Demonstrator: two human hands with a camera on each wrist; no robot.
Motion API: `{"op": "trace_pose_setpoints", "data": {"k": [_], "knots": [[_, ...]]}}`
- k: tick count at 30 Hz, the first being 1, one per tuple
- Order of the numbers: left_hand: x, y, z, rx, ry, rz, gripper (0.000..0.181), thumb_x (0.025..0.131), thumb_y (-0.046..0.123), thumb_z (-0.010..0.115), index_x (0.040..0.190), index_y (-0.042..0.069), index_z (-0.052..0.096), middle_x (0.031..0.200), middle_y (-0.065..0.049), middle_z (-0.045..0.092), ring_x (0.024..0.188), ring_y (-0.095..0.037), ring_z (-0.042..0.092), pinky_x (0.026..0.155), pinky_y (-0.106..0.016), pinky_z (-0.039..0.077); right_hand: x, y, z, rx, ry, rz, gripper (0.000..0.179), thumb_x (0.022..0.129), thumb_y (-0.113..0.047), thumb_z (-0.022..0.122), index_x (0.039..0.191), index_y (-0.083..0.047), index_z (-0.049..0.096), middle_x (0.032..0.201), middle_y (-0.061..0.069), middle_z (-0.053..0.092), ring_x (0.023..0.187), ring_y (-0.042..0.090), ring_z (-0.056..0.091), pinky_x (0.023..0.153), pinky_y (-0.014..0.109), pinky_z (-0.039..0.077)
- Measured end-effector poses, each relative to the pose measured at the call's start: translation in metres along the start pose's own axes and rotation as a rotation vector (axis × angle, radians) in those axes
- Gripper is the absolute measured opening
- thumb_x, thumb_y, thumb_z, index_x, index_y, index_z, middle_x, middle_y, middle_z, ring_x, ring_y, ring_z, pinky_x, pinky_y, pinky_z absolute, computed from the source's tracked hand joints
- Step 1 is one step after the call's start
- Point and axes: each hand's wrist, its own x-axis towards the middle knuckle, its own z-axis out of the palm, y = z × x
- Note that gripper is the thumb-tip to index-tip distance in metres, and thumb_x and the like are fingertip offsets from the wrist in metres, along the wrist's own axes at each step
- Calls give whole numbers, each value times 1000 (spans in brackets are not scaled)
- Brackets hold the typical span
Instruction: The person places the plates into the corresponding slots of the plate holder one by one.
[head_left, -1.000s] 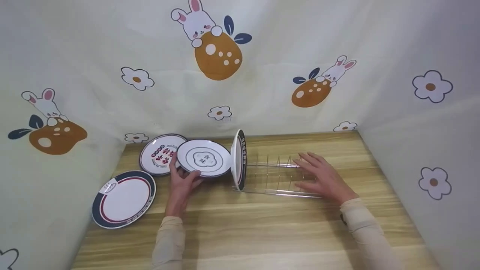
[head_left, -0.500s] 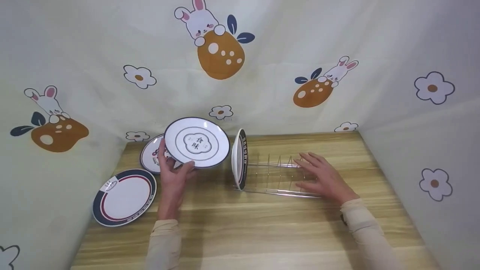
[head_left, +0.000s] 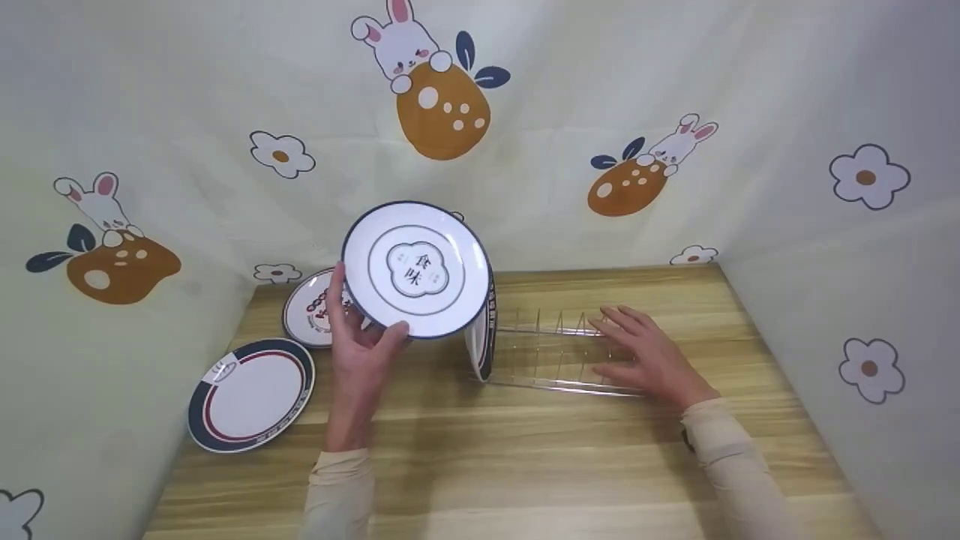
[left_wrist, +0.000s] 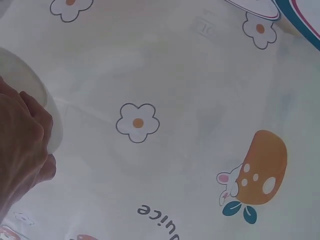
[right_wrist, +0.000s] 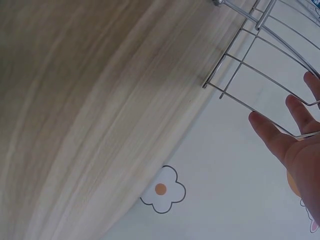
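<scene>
My left hand (head_left: 358, 361) pinches the lower left rim of a white plate (head_left: 418, 268) with a thin blue edge and dark characters. The plate is tilted up, its face toward the head camera; its pale underside (left_wrist: 54, 120) shows past the hand in the left wrist view. Behind it, partly hidden, a dark-rimmed plate (head_left: 484, 352) stands on edge at the left end of a wire dish rack (head_left: 574, 388). At the rack's right end, my right hand (head_left: 651, 358) rests with fingers spread. Fingertips (right_wrist: 257, 120) touch its wires in the right wrist view.
A plate with a wide dark rim and red ring (head_left: 251, 397) lies at the left of the wooden table (head_left: 570, 472). Behind it lies a plate with red characters (head_left: 304, 319), partly covered by the left hand. Patterned cloth (head_left: 540, 187) hangs close around the table's back and sides.
The left hand has raised the blue-edged plate off the plates at the back left, tilted it upright and brought it right, overlapping the standing plate. The right hand stays put.
</scene>
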Motion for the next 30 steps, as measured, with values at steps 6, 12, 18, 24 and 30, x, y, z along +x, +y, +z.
{"op": "trace_pose_setpoints", "data": {"k": [6, 12, 18, 24, 30], "knots": [[-6, 7, 22, 92, -44, 17, 108, 78, -16, 65, 156, 32, 7, 151, -20, 28, 122, -41, 51, 93, -45, 53, 0, 0, 0, -8, -2, 6, 76, 79, -61, 69, 144, -27, 48, 152, 1, 38, 138, 36, 32, 107, 60, 35], [-11, 4, 38, 285, -91, 80, 105, 77, -15, 65, 157, 23, 10, 159, -11, 15, 129, -37, 44, 92, -44, 54, 0, 0, 1, -17, 2, -5, 77, 78, -56, 73, 145, -26, 48, 153, 2, 37, 139, 32, 30, 108, 60, 33], [-16, 0, 53, 335, -89, 106, 105, 73, -19, 64, 157, 14, 9, 161, -12, 9, 129, -40, 43, 90, -46, 54, -1, -1, 1, -10, -12, -2, 77, 79, -56, 72, 146, -26, 46, 154, 1, 35, 140, 32, 29, 110, 59, 30], [-18, -4, 63, 435, -53, 121, 106, 74, -18, 64, 157, 15, 7, 161, -8, 9, 129, -37, 44, 91, -42, 55, 0, -1, 0, -8, -13, 5, 77, 80, -57, 71, 146, -26, 47, 154, 0, 35, 141, 31, 28, 111, 58, 29], [-14, -34, 63, 614, 9, 256, 103, 74, -18, 64, 157, 17, 13, 160, -2, 18, 130, -29, 46, 90, -32, 55, -1, -1, 1, 8, -8, 14, 76, 80, -56, 72, 146, -29, 46, 152, 4, 39, 140, 33, 29, 108, 59, 33]]}}
